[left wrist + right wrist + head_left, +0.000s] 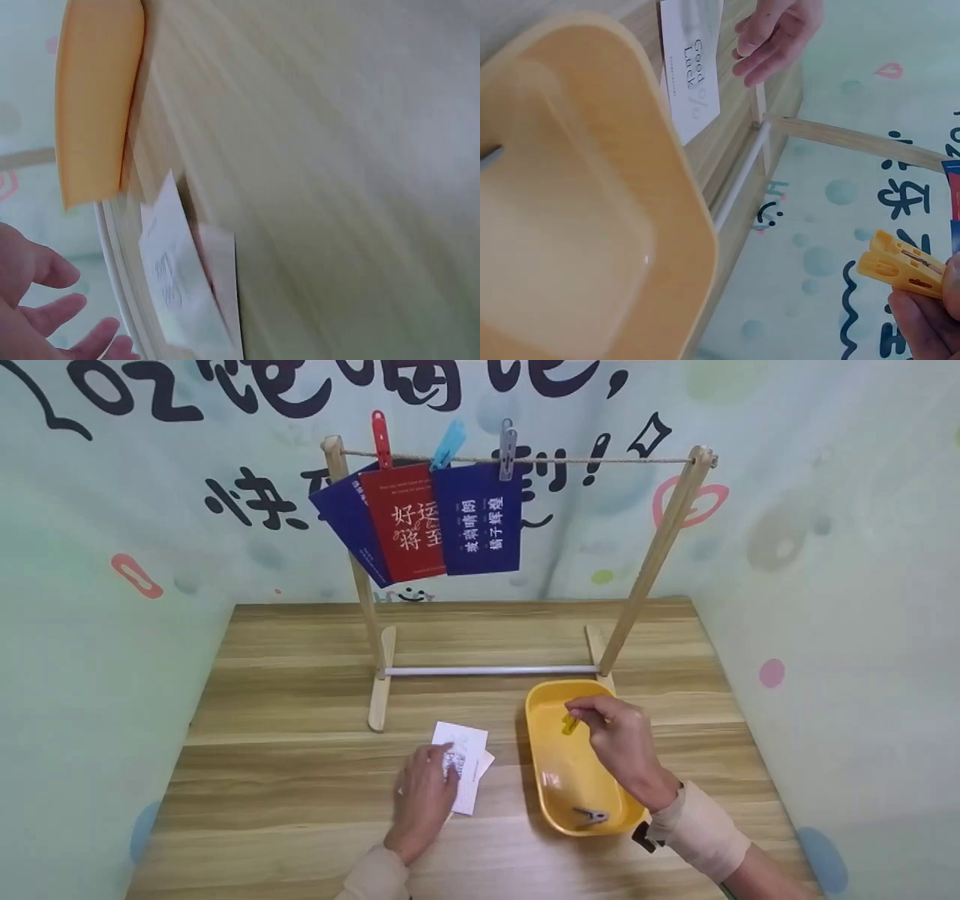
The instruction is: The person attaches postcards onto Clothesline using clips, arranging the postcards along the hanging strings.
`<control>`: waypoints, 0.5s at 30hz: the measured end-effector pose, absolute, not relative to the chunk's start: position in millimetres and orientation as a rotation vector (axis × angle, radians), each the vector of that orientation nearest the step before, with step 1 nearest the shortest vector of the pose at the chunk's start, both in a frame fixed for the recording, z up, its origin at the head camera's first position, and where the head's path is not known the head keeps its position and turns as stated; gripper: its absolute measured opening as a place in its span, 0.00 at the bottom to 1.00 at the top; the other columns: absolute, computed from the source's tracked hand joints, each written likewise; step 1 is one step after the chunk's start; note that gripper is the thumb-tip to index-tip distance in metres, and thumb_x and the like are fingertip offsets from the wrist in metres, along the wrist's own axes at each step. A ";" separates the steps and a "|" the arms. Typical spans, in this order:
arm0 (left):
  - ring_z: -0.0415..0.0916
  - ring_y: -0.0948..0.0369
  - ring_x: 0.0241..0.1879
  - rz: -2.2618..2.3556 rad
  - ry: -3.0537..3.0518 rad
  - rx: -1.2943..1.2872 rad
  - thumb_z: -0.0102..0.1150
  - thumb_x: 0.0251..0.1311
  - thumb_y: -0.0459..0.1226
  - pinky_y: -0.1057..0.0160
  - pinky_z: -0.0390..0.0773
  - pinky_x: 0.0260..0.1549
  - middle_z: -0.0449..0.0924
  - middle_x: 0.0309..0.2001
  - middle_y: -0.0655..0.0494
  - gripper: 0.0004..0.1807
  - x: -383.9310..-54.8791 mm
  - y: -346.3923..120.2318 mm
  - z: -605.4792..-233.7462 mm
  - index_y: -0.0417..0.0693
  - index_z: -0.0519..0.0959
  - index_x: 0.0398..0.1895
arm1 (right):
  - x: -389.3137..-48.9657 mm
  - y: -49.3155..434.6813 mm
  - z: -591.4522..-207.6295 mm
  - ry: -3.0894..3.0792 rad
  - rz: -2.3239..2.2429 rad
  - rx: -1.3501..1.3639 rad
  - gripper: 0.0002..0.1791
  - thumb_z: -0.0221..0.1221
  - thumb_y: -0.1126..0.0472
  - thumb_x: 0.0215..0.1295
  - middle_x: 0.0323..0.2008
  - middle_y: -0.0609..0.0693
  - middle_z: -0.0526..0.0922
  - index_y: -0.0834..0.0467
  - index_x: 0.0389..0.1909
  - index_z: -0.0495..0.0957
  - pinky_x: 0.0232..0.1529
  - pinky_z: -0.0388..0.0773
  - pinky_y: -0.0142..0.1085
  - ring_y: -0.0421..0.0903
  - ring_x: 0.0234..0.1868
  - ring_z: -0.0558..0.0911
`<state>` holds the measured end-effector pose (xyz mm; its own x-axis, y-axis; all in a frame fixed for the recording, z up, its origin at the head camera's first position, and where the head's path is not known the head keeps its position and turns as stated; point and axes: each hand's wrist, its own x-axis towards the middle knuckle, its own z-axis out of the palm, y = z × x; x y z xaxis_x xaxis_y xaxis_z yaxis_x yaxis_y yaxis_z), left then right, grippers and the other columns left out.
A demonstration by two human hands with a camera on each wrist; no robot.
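Note:
My right hand [621, 739] pinches a yellow clothespin [904, 262] above the yellow plastic tub [551, 802]. Thumb and fingertips hold one end of it, in the right wrist view. Over a small stack of white cards [466, 765] hovers my left hand [429, 787], its fingers loosely bent and nothing held; in the left wrist view its fingers [64, 311] are spread apart from the cards. The top card reads "Good Luck" in the right wrist view, and a pinkish card [219, 259] lies partly under it. A grey clothespin [591, 815] lies inside the tub.
Behind stands a wooden rack [652, 562] with a rope [600, 460] across its top and a white bar [491, 670] low down. Red [381, 439], blue [448, 445] and grey clothespins [508, 450] hold blue and red cards [409, 521] on the rope's left half.

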<state>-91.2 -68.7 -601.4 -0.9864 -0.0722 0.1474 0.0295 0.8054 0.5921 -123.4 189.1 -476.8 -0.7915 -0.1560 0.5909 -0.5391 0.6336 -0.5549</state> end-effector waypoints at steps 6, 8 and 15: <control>0.71 0.43 0.59 -0.788 -2.942 0.146 0.64 0.64 0.40 0.41 0.73 0.56 0.75 0.58 0.40 0.26 -100.3 -97.0 -592.0 0.42 0.74 0.64 | -127.8 180.8 -469.1 -2.309 1.029 0.639 0.06 0.66 0.78 0.56 0.30 0.55 0.89 0.66 0.31 0.86 0.35 0.81 0.19 0.47 0.29 0.88; 0.69 0.40 0.61 -0.785 -2.999 0.175 0.64 0.64 0.43 0.37 0.71 0.57 0.72 0.60 0.35 0.31 -102.6 -103.3 -590.3 0.39 0.71 0.67 | -128.6 178.3 -466.2 -2.285 1.021 0.658 0.07 0.66 0.78 0.55 0.30 0.55 0.90 0.65 0.31 0.86 0.36 0.81 0.18 0.47 0.29 0.88; 0.66 0.32 0.61 -0.758 -3.149 0.236 0.72 0.55 0.49 0.31 0.68 0.59 0.66 0.62 0.26 0.46 -104.5 -120.6 -593.1 0.35 0.63 0.72 | -129.1 171.5 -453.6 -2.257 0.956 0.704 0.08 0.67 0.78 0.54 0.31 0.54 0.90 0.64 0.32 0.87 0.38 0.84 0.24 0.46 0.32 0.89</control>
